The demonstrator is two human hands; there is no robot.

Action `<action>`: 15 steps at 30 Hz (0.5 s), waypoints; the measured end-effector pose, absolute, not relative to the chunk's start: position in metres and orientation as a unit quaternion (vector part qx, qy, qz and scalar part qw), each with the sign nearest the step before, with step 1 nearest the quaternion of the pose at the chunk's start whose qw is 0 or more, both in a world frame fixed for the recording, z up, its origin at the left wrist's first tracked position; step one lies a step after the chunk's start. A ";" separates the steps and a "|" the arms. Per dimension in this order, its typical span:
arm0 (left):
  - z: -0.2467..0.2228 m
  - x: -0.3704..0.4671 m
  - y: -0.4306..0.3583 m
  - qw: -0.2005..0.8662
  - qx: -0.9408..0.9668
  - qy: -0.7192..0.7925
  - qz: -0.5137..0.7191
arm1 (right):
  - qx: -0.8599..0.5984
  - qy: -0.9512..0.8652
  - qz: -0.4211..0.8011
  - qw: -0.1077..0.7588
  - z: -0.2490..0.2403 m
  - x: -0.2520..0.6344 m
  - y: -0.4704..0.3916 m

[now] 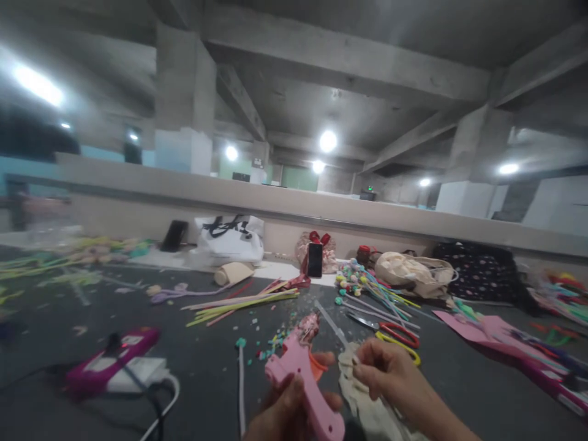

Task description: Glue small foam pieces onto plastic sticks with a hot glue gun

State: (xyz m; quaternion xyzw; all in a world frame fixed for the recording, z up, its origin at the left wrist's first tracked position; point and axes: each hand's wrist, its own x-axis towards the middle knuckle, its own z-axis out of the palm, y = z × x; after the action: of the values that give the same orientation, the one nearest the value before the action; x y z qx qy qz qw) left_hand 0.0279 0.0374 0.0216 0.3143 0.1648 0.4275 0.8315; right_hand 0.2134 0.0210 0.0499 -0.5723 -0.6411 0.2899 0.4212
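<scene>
Clearly, the nearest thing is the pink glue gun (294,361) at lower centre of the frame, grasped in the left hand (287,407), with the thumb along its body and fingers wrapped round behind, near the orange trigger (318,367). Its nozzle end, covered in something shiny and crinkled, points up and slightly to the frame's right. Just beside it, the right hand (392,373) is curled with thumb and forefinger close together; I cannot tell whether anything thin is pinched there. Crumpled cream cloth (361,404) lies beneath that hand, and a translucent strip (331,323) runs up and away from near its fingertips.

To use the gun well, I would keep the wrist steady, squeeze the trigger lightly and evenly, and hold the free fingers clear of the nozzle, which may be hot.

Farther up, small coloured bits (278,342) are scattered near the nozzle; shifting them aside would probably stop them sticking to stray glue. Scissors (397,334) with red handles lie right of centre, and a bundle of pipe cleaners (243,304) left of centre. Beyond, mid-frame, a smartphone (315,260) stands before a pink wrapped bouquet (328,246), with a white bag (229,242) to its left, all below a low partition (285,203).
</scene>
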 end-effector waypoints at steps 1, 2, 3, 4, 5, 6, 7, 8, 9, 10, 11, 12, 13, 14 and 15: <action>0.023 0.025 0.039 0.823 0.318 0.159 0.443 | -0.562 -0.646 0.296 0.423 0.049 0.203 0.020; 0.026 0.021 0.040 0.819 0.317 0.163 0.450 | -0.557 -0.654 0.289 0.423 0.048 0.194 0.019; 0.029 0.016 0.042 0.815 0.311 0.167 0.459 | -0.560 -0.664 0.270 0.415 0.047 0.188 0.018; 0.032 0.012 0.044 0.810 0.300 0.170 0.474 | -0.566 -0.675 0.247 0.404 0.045 0.184 0.016; 0.035 0.008 0.045 0.804 0.284 0.170 0.493 | -0.572 -0.683 0.224 0.395 0.044 0.181 0.014; 0.038 0.003 0.047 0.798 0.273 0.163 0.513 | -0.577 -0.689 0.211 0.384 0.042 0.179 0.011; 0.040 0.000 0.049 0.792 0.267 0.156 0.526 | -0.581 -0.693 0.209 0.372 0.041 0.177 0.009; 0.041 -0.004 0.051 0.793 0.268 0.146 0.527 | -0.583 -0.695 0.215 0.362 0.040 0.176 0.005; 0.042 -0.006 0.052 0.797 0.274 0.136 0.521 | -0.582 -0.697 0.224 0.355 0.038 0.175 0.002; 0.042 -0.008 0.054 0.800 0.281 0.129 0.514 | -0.580 -0.696 0.234 0.354 0.037 0.173 0.000; 0.041 -0.009 0.055 0.804 0.287 0.125 0.506 | -0.574 -0.691 0.254 0.358 0.035 0.172 -0.003; 0.040 -0.010 0.055 0.806 0.292 0.123 0.500 | -0.564 -0.681 0.290 0.365 0.033 0.171 -0.004; 0.039 -0.010 0.056 0.809 0.295 0.124 0.494 | -0.548 -0.663 0.341 0.379 0.030 0.169 -0.004; 0.037 -0.010 0.056 0.812 0.298 0.126 0.486 | -0.527 -0.638 0.401 0.393 0.027 0.169 -0.004; 0.035 -0.009 0.056 0.816 0.302 0.128 0.476 | -0.502 -0.609 0.459 0.408 0.024 0.168 -0.002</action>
State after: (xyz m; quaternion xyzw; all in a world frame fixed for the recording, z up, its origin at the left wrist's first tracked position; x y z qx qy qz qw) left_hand -0.0091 0.0557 0.0355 0.3016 0.1277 0.4764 0.8159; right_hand 0.1680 -0.0019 0.0242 -0.5016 -0.6089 0.4591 0.4085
